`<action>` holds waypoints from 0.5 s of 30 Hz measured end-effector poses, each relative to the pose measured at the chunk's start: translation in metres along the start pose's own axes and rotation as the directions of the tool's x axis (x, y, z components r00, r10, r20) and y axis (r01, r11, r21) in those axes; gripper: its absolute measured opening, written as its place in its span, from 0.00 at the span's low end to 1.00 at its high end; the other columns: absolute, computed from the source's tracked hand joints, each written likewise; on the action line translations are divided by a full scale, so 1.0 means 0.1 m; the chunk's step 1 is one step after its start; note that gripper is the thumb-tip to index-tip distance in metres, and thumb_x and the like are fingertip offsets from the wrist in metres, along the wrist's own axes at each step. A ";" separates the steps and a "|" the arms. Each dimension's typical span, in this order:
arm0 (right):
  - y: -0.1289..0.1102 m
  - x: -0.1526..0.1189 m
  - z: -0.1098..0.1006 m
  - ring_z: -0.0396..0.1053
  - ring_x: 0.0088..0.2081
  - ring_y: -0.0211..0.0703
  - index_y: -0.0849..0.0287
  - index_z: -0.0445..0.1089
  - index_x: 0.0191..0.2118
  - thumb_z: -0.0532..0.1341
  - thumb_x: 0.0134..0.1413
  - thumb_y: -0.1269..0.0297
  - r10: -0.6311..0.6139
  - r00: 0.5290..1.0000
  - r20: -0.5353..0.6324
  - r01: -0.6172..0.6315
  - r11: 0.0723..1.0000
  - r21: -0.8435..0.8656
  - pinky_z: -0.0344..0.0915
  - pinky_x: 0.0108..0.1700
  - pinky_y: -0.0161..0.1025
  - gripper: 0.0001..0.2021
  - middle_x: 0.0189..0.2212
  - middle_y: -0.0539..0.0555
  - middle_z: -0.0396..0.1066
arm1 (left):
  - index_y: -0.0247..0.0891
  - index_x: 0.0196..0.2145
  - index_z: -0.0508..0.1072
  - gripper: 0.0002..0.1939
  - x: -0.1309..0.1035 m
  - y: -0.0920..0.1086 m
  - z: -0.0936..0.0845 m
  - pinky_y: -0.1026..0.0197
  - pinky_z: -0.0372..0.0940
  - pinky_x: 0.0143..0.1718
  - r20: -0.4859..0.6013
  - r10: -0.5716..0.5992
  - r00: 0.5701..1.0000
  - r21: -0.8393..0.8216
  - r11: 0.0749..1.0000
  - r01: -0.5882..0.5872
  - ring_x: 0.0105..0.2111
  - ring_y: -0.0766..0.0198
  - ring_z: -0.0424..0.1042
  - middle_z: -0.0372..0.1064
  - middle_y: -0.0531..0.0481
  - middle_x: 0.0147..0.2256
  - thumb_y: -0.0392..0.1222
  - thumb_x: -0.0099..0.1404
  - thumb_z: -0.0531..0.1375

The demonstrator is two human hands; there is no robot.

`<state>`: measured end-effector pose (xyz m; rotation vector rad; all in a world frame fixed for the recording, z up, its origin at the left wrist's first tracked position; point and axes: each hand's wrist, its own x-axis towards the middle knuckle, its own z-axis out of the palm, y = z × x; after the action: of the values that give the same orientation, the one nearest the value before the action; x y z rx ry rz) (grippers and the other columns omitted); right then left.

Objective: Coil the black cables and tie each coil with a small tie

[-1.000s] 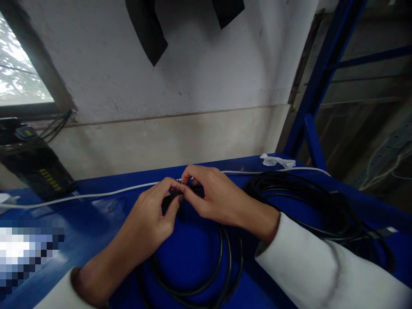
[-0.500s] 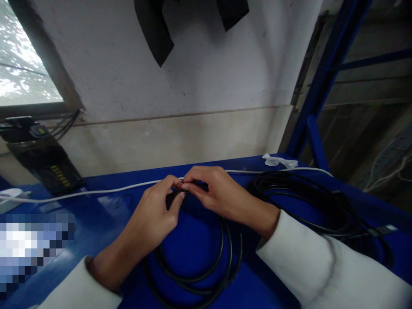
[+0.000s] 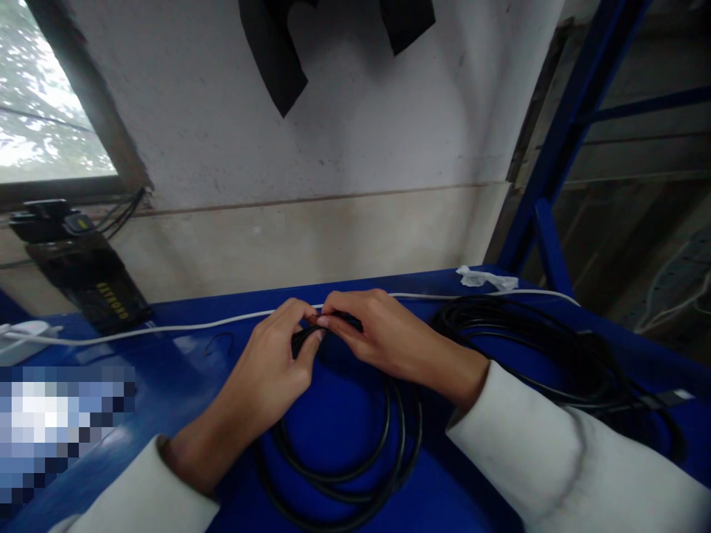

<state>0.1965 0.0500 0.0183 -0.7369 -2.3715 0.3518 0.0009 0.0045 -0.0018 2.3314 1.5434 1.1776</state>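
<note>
A coil of black cable [image 3: 355, 474] lies on the blue table [image 3: 167, 385] in front of me. My left hand [image 3: 272, 370] and my right hand [image 3: 383, 337] meet at the far side of the coil. Both pinch the black cable there with thumb and fingertips, and the fingertips touch each other. What lies between the fingertips is too small to make out. Both wrists are in white sleeves.
A larger coil of black cable [image 3: 555, 355] lies at the right. A thin white cord [image 3: 167, 329] runs along the table's back. A black device [image 3: 89, 274] leans at the wall, left. A white scrap [image 3: 486, 278] lies at the back. Blue shelf posts [image 3: 561, 141] stand right.
The view has shifted slightly, so everything sits a little further right. My hands stay joined on the cable, with only small finger movement.
</note>
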 end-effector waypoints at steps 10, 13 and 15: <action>0.00 -0.01 0.00 0.76 0.37 0.44 0.55 0.75 0.46 0.60 0.71 0.63 0.037 0.999 0.011 -0.037 0.999 -0.012 0.62 0.40 0.37 0.06 0.38 0.54 0.80 | 0.42 0.41 0.72 0.05 0.00 -0.02 0.00 0.54 0.69 0.43 0.005 0.006 1.000 -0.018 1.000 -0.005 0.38 0.56 0.78 0.78 0.50 0.39 0.34 0.70 0.60; 0.01 -0.01 0.01 0.75 0.36 0.43 0.55 0.75 0.46 0.62 0.70 0.64 0.042 0.999 0.021 -0.042 0.999 -0.003 0.61 0.38 0.37 0.05 0.37 0.53 0.80 | 0.43 0.44 0.71 0.07 0.00 -0.01 -0.01 0.53 0.69 0.45 0.012 -0.003 1.000 -0.030 1.000 0.003 0.40 0.56 0.78 0.78 0.51 0.40 0.33 0.70 0.60; 0.01 -0.01 0.01 0.76 0.37 0.43 0.55 0.74 0.46 0.62 0.69 0.66 0.035 0.999 0.023 -0.035 0.999 -0.001 0.62 0.38 0.37 0.04 0.38 0.53 0.80 | 0.43 0.46 0.70 0.09 0.00 0.00 -0.01 0.52 0.68 0.47 0.025 -0.012 1.000 -0.049 0.999 0.014 0.42 0.55 0.78 0.78 0.51 0.42 0.33 0.70 0.59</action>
<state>0.1966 0.0503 0.0162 -0.7792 -2.3828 0.3770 0.0000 0.0046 -0.0011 2.2928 1.5023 1.1662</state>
